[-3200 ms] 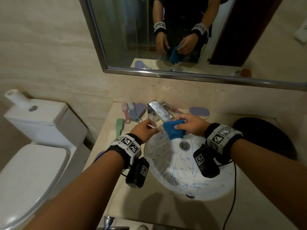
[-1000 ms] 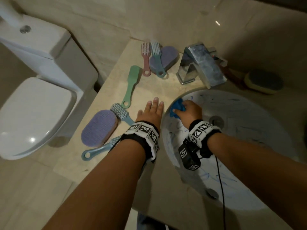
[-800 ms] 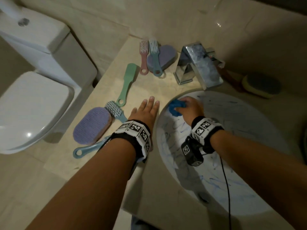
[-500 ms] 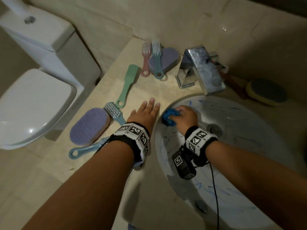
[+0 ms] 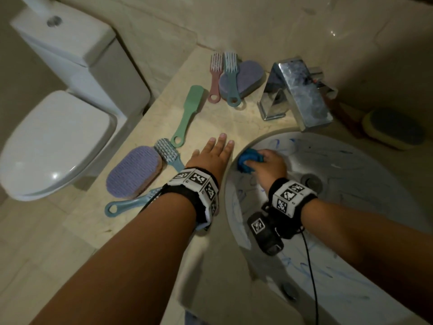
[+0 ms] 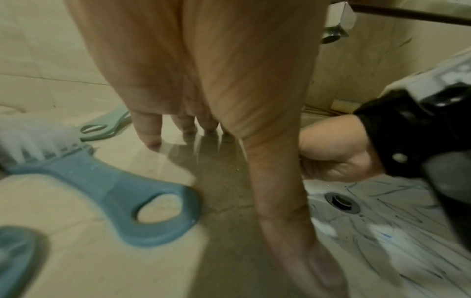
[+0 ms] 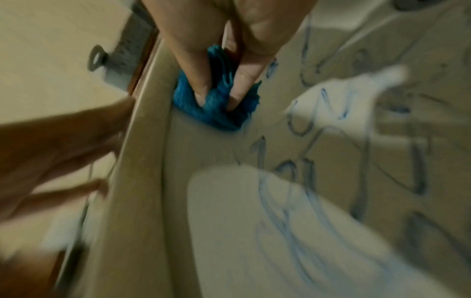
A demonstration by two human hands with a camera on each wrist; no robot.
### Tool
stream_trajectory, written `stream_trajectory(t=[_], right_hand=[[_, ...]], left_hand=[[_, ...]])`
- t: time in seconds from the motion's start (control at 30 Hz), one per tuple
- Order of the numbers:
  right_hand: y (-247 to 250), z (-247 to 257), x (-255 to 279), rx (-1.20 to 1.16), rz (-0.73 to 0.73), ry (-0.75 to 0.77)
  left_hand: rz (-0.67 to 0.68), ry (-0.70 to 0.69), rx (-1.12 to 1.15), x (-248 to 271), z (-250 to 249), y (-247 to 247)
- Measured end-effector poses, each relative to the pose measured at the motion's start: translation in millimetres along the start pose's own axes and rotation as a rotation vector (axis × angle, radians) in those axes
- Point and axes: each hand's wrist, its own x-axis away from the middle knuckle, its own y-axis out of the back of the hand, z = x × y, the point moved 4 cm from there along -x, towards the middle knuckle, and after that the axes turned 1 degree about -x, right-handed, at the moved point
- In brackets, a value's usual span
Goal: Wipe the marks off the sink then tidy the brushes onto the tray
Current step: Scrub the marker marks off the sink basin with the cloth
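A white round sink (image 5: pixel 365 207) is scribbled with blue and dark marks (image 7: pixel 300 181). My right hand (image 5: pixel 264 164) grips a bunched blue cloth (image 5: pixel 248 159) (image 7: pixel 216 104) and presses it against the basin's upper-left wall just under the rim. My left hand (image 5: pixel 215 153) (image 6: pixel 178 125) lies flat with straight fingers on the beige counter beside the sink. Several brushes lie on the counter: a green one (image 5: pixel 189 111), a pink one (image 5: pixel 215 76), a teal one (image 5: pixel 232 78) and a blue one (image 5: pixel 167 153) (image 6: pixel 107 185) next to my left wrist.
A chrome tap (image 5: pixel 297 92) stands behind the sink. Purple oval pads (image 5: pixel 133 172) (image 5: pixel 248 78) lie among the brushes, a yellow-edged sponge (image 5: pixel 393 127) at the right. A white toilet (image 5: pixel 54 137) stands left of the counter. The drain (image 5: pixel 311 181) sits mid-basin.
My head has tilted down from the mirror to the counter. My right hand has rubbed the cloth along the sink's upper-left wall, shifting slightly downward. The left hand has stayed flat on the counter.
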Motion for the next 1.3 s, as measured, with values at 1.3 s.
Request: stream_trajectory(t=[1.3], right_hand=[[-6.3,1.1,19.1,0.225,0.156,0.269]], left_hand=[[-0.035,-0.025,-0.033,-2.8,4.2,0.4]])
